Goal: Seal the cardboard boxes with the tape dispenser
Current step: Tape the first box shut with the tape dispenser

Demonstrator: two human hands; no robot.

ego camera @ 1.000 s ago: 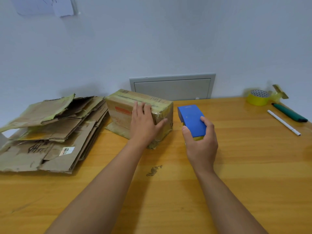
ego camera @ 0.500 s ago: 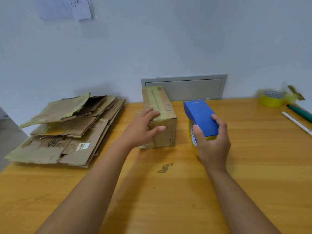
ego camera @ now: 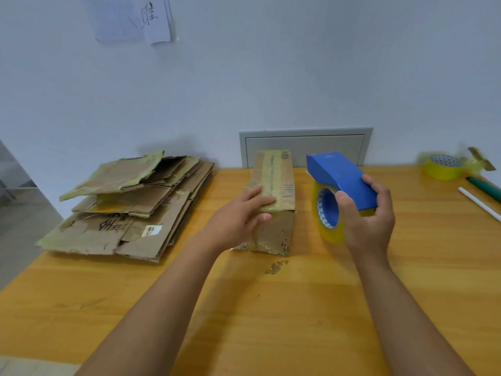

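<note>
box (ego camera: pixel 273 185): worn brown cardboard, taped top, lying lengthwise mid-table | dispenser (ego camera: pixel 342 180): blue, yellow roll, raised just right of your box

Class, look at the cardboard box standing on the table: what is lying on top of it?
The left hand rests on the cardboard box, fingers across a strip of yellowish tape along the top. The surface under the hand is covered.

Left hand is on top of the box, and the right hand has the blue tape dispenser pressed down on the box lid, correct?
Not quite. The head view shows the right hand holding the tape dispenser off the box, to its right. The left hand does rest on top.
</note>
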